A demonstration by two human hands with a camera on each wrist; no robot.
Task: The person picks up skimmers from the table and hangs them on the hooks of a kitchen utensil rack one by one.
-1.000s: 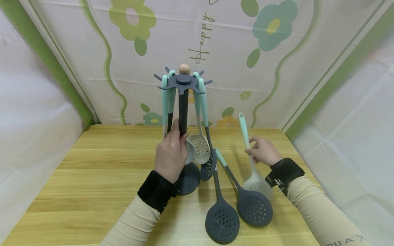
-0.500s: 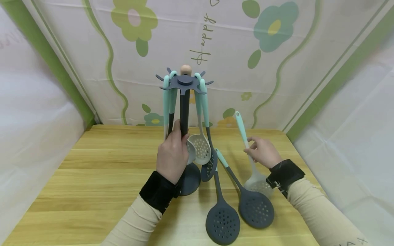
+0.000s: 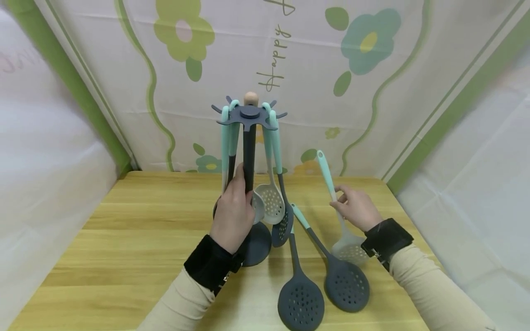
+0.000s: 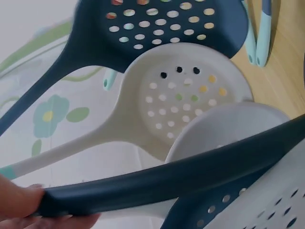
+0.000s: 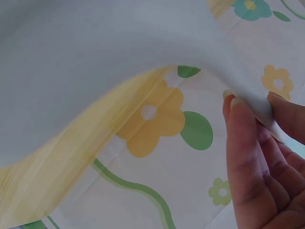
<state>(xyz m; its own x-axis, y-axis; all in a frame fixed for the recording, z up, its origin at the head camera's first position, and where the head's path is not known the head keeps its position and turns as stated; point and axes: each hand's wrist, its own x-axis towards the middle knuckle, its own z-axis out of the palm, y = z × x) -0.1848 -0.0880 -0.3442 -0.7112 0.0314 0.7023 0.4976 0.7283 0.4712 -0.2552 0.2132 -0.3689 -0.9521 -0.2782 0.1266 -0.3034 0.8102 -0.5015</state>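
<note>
My left hand grips the dark post of a utensil rack; the thumb and fingertips show on the post in the left wrist view. Several mint-handled utensils hang from the rack's hooks, among them a white skimmer and a dark slotted one. On the right, my right hand pinches the neck of a white skimmer with a mint handle, its perforated head low and partly behind the wrist strap. In the right wrist view, thumb and fingers close round that skimmer's pale neck.
Two dark skimmers, one in front and one farther right, lie on the wooden table. The rack's round dark base stands on the tabletop. A flowered cloth forms the back wall, with pale cloth walls at both sides.
My right hand keeps its pinch on the white skimmer, whose handle top tilts slightly left. The left hand stays on the post. The whole head view shifts slightly downward.
</note>
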